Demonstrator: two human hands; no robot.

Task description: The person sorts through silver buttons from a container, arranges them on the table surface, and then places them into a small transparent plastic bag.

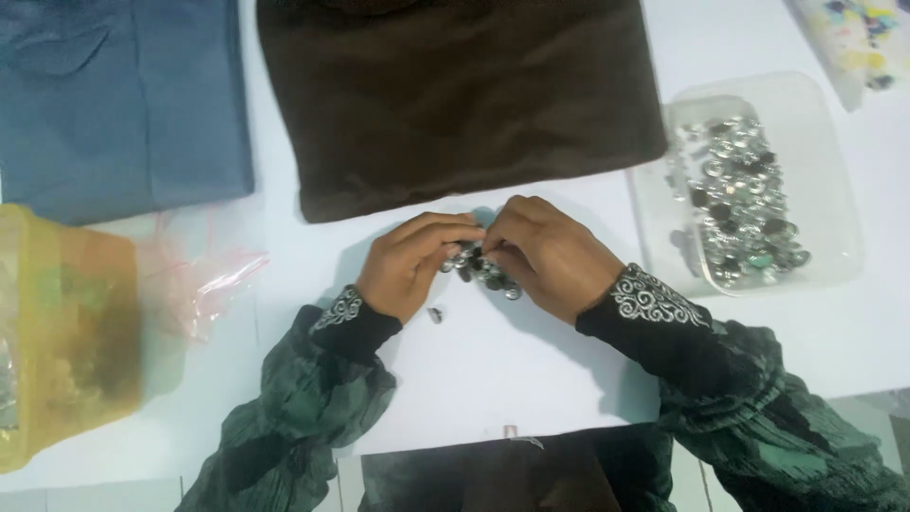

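I am watching both hands working over a small cluster of silvery rhinestone beads (481, 267), which is lying on the white table (531, 360) just below the near edge of the dark brown cloth (455, 95). My left hand (414, 263) is curling in from the left of that cluster, its fingertips closed down onto the beads at the cluster's left side. My right hand (548, 254) is coming in from the other side, fingers bent and pinched together on the top of the same cluster, so the two sets of fingertips are nearly touching above it. I cannot tell exactly which bead each hand is gripping. One loose bead (435, 314) is sitting apart on the table, just below and left of the cluster, near the left wrist.

Both sleeves are showing black cuffs with white scroll embroidery (654, 299). To the right of the brown cloth, a clear plastic tray (825, 171) is holding many more silvery beads. To the left of the brown cloth a blue cloth (114, 95) is lying flat, and below that a yellowish plastic container (66, 322) is standing beside a crumpled clear bag (204, 280).
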